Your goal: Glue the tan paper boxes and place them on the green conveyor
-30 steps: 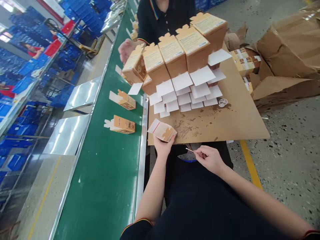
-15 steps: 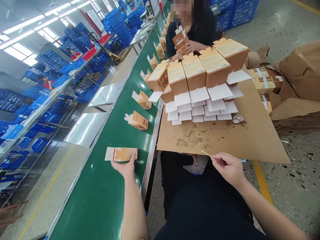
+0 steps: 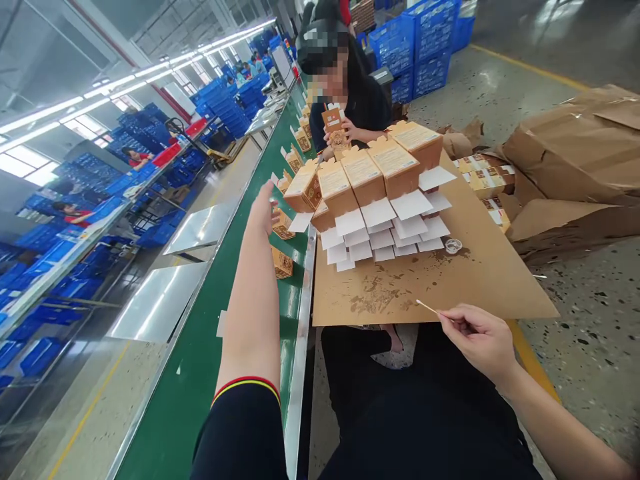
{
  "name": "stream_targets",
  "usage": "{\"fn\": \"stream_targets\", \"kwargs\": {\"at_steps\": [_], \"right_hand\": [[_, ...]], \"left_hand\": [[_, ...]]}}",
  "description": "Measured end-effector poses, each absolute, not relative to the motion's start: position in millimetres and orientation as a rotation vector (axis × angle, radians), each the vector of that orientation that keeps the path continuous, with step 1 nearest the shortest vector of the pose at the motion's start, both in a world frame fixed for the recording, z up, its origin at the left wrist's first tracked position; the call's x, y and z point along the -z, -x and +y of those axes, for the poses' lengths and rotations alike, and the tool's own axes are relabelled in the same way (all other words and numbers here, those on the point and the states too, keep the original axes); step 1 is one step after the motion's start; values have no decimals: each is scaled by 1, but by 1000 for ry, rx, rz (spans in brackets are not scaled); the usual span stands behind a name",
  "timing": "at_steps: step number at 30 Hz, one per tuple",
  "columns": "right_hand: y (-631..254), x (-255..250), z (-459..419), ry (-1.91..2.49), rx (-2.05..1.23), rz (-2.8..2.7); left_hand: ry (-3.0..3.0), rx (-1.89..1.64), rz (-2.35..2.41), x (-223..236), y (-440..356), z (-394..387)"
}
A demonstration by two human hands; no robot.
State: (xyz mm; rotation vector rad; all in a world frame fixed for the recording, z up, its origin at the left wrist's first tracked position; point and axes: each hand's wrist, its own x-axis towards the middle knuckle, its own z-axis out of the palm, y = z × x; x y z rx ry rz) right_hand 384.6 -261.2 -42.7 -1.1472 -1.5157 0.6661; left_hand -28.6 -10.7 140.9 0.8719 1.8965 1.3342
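My left hand (image 3: pixel 263 210) reaches far along the green conveyor belt (image 3: pixel 205 393), fingers apart and nothing visible in them. Just beyond and beside it stand small tan cartons, one carton (image 3: pixel 283 225) partly behind the fingers. Another carton (image 3: pixel 283 264) shows beside my forearm. A white flap (image 3: pixel 221 325) sticks out from under that arm, which hides the rest of its box. My right hand (image 3: pixel 477 337) pinches a cotton swab (image 3: pixel 427 306), its tip pointing left over the front edge of the cardboard sheet (image 3: pixel 480 293).
Stacked cartons (image 3: pixel 377 170) with white flaps cover the sheet's back half. A small clear round dish (image 3: pixel 453 247) sits by wet spots. Across the stack, a co-worker (image 3: pixel 367 103) holds a carton (image 3: pixel 334 120). Torn brown paper wrapping (image 3: pixel 575 147) lies at right; blue crates (image 3: pixel 415 47) stand behind.
My left hand set its carton down on the belt, let go and stretched forward to the cartons farther along. My right hand keeps the swab. The view has tilted up.
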Motion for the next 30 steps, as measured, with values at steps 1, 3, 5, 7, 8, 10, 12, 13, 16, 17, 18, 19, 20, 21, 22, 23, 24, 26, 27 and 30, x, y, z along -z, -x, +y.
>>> {"fn": "stream_targets", "kwargs": {"at_steps": [1, 3, 5, 7, 8, 10, 12, 13, 16, 17, 18, 19, 20, 21, 22, 23, 24, 26, 27, 30], "right_hand": [[-385, 42, -264, 1144, -652, -1502], [-387, 43, -270, 1164, -628, -1472], [-393, 45, -274, 1207, -604, -1441], [-401, 46, -274, 1248, -588, -1424], [-404, 46, -274, 1262, -585, -1424], [-410, 44, -273, 1275, -584, -1424], [-412, 39, -273, 1276, -599, -1422], [-410, 37, -273, 1270, -611, -1425], [-395, 34, -274, 1208, -671, -1492], [-387, 35, -272, 1173, -693, -1534], [-377, 37, -270, 1137, -713, -1579], [-367, 42, -266, 1105, -731, -1627], [-356, 47, -262, 1080, -743, -1673], [-346, 54, -256, 1068, -749, -1717], [-336, 61, -250, 1063, -755, -1771], [-326, 69, -244, 1065, -757, -1825], [-318, 77, -238, 1071, -760, -1879], [-304, 91, -227, 1085, -764, -1957], [-300, 96, -222, 1089, -767, -1981], [-293, 108, -214, 1086, -773, -2026]], "left_hand": [[-842, -1201, 1887, -138, 23, 1], [-853, -1022, 1826, -131, 18, 9], [-889, -985, 1744, -126, 23, 6], [-909, -1053, 1661, -126, 38, -7], [-917, -1106, 1618, -126, 48, -17], [-932, -1243, 1539, -126, 64, -46], [-969, -1392, 1448, -118, 70, -88], [-995, -1463, 1394, -110, 66, -111], [-1015, -1593, 1269, -64, 30, -181], [-964, -1594, 1273, -44, 13, -200], [-889, -1590, 1300, -23, -4, -216], [-809, -1593, 1334, -2, -19, -228], [-737, -1583, 1364, 17, -33, -237], [-679, -1572, 1390, 34, -43, -243], [-637, -1563, 1409, 48, -50, -246], [-611, -1553, 1422, 59, -55, -247], [-598, -1549, 1433, 67, -58, -247], [-596, -1554, 1453, 77, -58, -245], [-604, -1552, 1459, 79, -57, -244], [-647, -1531, 1471, 82, -56, -244]]}}
